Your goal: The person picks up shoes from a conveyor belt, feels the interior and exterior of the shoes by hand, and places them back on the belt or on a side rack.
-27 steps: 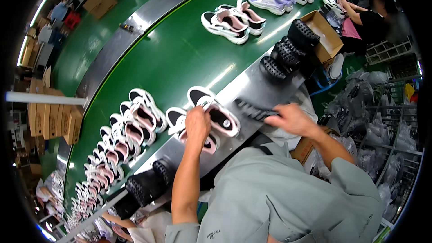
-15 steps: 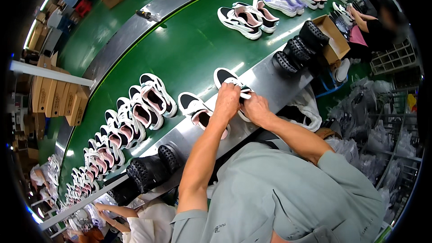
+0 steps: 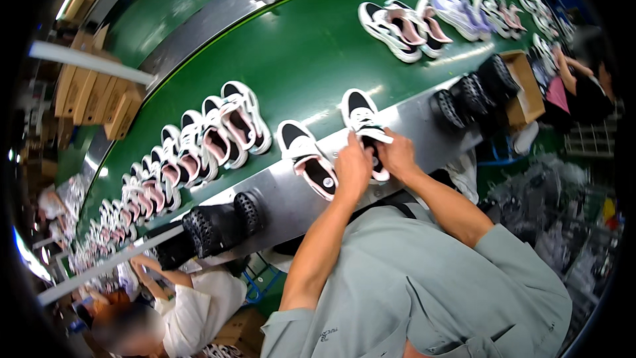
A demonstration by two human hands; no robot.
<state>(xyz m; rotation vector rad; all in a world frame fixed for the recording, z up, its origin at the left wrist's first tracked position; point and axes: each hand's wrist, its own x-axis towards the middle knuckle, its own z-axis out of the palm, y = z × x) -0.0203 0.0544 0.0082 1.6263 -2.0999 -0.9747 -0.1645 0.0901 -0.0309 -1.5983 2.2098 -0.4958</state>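
A black-and-white sneaker (image 3: 362, 111) lies in front of me, its toe pointing away, across the edge of the green belt and the metal ledge. My left hand (image 3: 354, 162) is closed on the left side of its collar. My right hand (image 3: 397, 155) has its fingers closed on the right side, by the white tongue that stands up between the hands. Fingers hide part of the shoe opening. Just left of it rests a matching sneaker (image 3: 297, 138) with a pink lining and a dark insole, touched by neither hand.
A long row of similar sneakers (image 3: 215, 142) runs along the green belt (image 3: 298, 53) to the left. More shoes (image 3: 397, 30) stand at the far right. Black studded blocks (image 3: 472, 93) and an open carton (image 3: 523, 89) sit along the metal ledge (image 3: 424, 129). A co-worker (image 3: 199, 298) works at lower left.
My view has shifted, so the scene sits differently in the picture. My hands have spread slightly apart at the shoe's opening, and the tongue shows more between them.
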